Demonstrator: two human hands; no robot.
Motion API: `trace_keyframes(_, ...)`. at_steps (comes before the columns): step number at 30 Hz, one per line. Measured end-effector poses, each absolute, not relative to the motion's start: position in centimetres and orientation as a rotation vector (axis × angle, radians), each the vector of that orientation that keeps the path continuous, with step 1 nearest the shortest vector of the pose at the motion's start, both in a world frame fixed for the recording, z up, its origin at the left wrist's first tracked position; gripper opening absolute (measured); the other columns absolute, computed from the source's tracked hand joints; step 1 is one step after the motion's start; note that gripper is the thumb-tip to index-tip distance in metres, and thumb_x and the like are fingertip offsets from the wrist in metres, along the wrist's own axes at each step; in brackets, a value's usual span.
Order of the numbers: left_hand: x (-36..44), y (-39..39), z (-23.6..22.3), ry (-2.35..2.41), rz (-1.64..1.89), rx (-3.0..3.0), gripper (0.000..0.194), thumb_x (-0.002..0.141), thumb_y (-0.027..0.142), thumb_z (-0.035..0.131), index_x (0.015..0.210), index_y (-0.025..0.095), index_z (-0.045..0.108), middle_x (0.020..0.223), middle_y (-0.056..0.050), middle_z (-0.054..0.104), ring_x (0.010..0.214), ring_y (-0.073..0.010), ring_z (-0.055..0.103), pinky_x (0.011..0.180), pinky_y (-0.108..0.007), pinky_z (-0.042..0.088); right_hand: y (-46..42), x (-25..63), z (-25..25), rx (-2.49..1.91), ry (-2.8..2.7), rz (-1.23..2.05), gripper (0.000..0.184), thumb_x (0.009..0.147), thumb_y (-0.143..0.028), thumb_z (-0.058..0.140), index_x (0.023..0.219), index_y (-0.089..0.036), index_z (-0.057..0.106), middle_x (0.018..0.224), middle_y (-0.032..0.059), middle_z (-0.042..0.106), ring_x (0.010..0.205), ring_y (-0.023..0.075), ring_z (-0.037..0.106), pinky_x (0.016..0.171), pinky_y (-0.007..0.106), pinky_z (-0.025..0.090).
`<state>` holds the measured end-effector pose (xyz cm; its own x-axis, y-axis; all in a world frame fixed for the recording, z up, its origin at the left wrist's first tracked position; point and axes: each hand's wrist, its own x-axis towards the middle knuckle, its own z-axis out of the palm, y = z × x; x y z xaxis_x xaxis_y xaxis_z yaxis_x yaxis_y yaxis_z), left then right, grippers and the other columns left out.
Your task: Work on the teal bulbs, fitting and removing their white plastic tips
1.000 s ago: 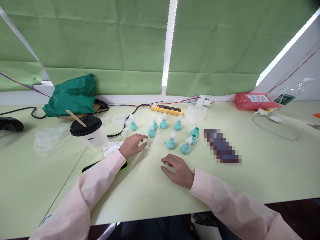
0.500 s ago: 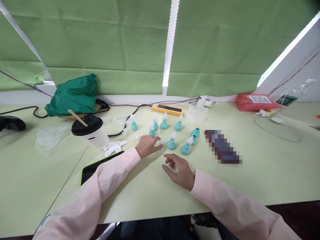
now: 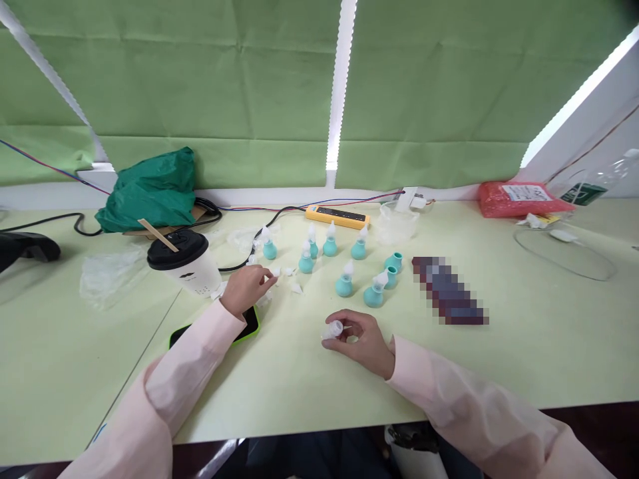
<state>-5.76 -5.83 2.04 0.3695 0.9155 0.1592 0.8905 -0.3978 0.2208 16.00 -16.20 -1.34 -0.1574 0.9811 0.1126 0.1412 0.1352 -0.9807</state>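
One translucent piece (image 3: 333, 330), between right fingers (image 3: 344, 315)

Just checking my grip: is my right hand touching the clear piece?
Touching. The head view shows your right hand holding the clear piece between thumb and fingers.

1. We can read no word, brand name or number for certain anywhere on the worktop (image 3: 529, 346).
2. On the white paper cup (image 3: 197, 278) at the left, we see a small dark logo (image 3: 186, 275) shaped rather like a moustache, with rows of tiny dark specks below it, too small for us to make out.
3. On the red package (image 3: 492, 205) at the far right, we find a white label (image 3: 526, 192) with dark print, blurred beyond reading.
4. On the clear bottle (image 3: 612, 178) beside it, we see a dark green label (image 3: 583, 193) with whitish marks we cannot decipher.
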Motion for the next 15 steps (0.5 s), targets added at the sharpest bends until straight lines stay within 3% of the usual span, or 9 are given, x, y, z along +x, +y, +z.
trace_keyframes(8, -4.6, -5.1, -0.3, 1.778, 0.334, 2.507, 0.027, 0.074, 0.03, 0.04, 0.074, 0.014, 0.061, 0.074, -0.009, 0.057, 0.073, -0.0211, 0.053, 0.052, -0.026, 0.035, -15.4, 16.3, -1.5, -1.198, -1.295, 1.247, 0.029, 0.051, -0.023, 0.069, 0.077, -0.015, 0.06, 0.06, -0.0018, 0.049, 0.052, 0.0082, 0.045, 0.045, 0.021, 0.042)
trace_keyframes(11, -3.3, -7.2, 0.4, 1.515, 0.598, 2.412, 0.025, 0.074, 0.031, 0.044, 0.076, 0.013, 0.061, 0.072, -0.007, 0.058, 0.072, -0.0177, 0.052, 0.06, -0.026, 0.04, -15.0, 16.4, -1.4, -1.208, -1.212, 1.271, 0.029, 0.052, -0.024, 0.069, 0.078, -0.014, 0.059, 0.059, -0.0015, 0.05, 0.048, 0.0078, 0.044, 0.038, 0.019, 0.039)
trace_keyframes(15, -0.9, -10.6, 1.1, 0.988, 0.874, 1.814, 0.023, 0.069, 0.032, 0.053, 0.077, 0.013, 0.063, 0.07, -0.005, 0.059, 0.061, -0.0119, 0.052, 0.056, -0.023, 0.044, -14.9, 16.3, -1.2, -1.138, -1.185, 1.256, 0.028, 0.054, -0.022, 0.068, 0.08, -0.013, 0.06, 0.06, -0.0005, 0.052, 0.048, 0.0078, 0.045, 0.039, 0.02, 0.041)
